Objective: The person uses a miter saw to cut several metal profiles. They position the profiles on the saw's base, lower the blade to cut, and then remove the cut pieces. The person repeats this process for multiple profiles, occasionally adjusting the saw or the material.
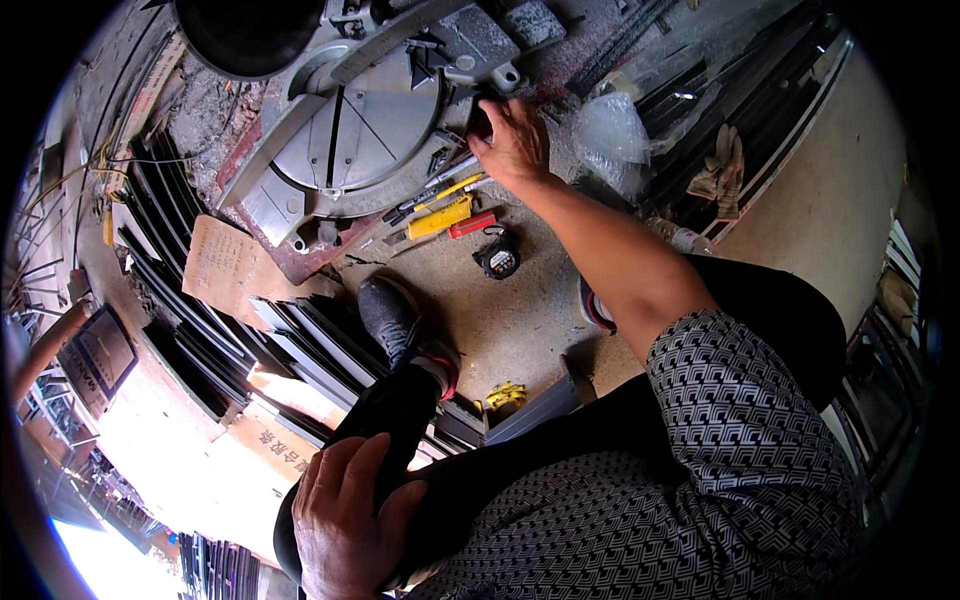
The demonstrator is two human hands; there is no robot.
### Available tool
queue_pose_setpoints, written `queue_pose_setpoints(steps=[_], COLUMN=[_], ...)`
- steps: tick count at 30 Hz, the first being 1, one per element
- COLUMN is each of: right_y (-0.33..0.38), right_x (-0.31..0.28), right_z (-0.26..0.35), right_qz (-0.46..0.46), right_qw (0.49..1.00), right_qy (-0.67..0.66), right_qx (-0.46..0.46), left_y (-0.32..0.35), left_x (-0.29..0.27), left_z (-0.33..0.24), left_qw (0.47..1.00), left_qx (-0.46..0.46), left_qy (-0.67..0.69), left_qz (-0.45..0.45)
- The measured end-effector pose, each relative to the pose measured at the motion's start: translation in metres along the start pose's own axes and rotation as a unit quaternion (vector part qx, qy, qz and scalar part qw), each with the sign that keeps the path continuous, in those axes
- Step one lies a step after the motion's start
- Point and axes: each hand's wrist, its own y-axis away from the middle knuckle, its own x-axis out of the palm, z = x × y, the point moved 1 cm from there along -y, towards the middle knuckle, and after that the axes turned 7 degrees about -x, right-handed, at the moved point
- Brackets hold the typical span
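Observation:
My right hand [515, 145] reaches to the edge of a metal saw base with a round turntable [380, 115]. Its fingers and thumb curl around something dark there that I cannot make out. Below that hand lie a yellow utility knife [440, 217], a red-handled tool [472, 224], a few slim pens or markers [437, 197] and a black tape measure [497, 260]. My left hand [350, 515] rests on my bent left knee, fingers stretched out, holding nothing.
Long dark profiles [175, 260] and a cardboard piece [228, 265] lie to the left. On the right are more dark strips [790, 110], clear plastic wrap [612, 135] and a work glove [720, 172]. My shoe [390, 315] stands near the saw base. Yellow scraps [506, 396] lie between my legs.

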Motion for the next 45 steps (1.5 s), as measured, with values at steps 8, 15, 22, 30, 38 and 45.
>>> queue_pose_setpoints(steps=[8, 15, 22, 30, 38, 45], right_y=[0.002, 0.011, 0.043, 0.084, 0.061, 0.026], right_x=[0.012, 0.009, 0.015, 0.028, 0.014, 0.0], right_z=[-0.008, -0.01, -0.008, -0.038, -0.037, -0.019], right_qz=[-0.033, -0.055, -0.127, -0.182, -0.042, 0.119], right_qw=[0.999, 0.997, 0.957, 0.905, 0.968, 0.944], right_qy=[-0.013, -0.054, -0.228, -0.244, -0.011, 0.022], right_qx=[-0.027, -0.032, 0.126, 0.298, 0.246, 0.306], left_y=[-0.002, -0.002, 0.0, -0.001, -0.001, -0.001], left_x=[0.0, 0.0, -0.001, 0.001, -0.007, -0.002], left_z=[-0.002, -0.003, -0.001, 0.002, -0.001, -0.001], left_qw=[1.0, 1.0, 1.0, 1.0, 1.0, 1.0], left_qx=[-0.001, -0.006, 0.008, 0.007, 0.026, 0.0], left_qy=[-0.007, -0.004, -0.006, 0.001, 0.013, 0.011], left_qz=[0.005, 0.007, 0.0, -0.001, 0.002, -0.001])
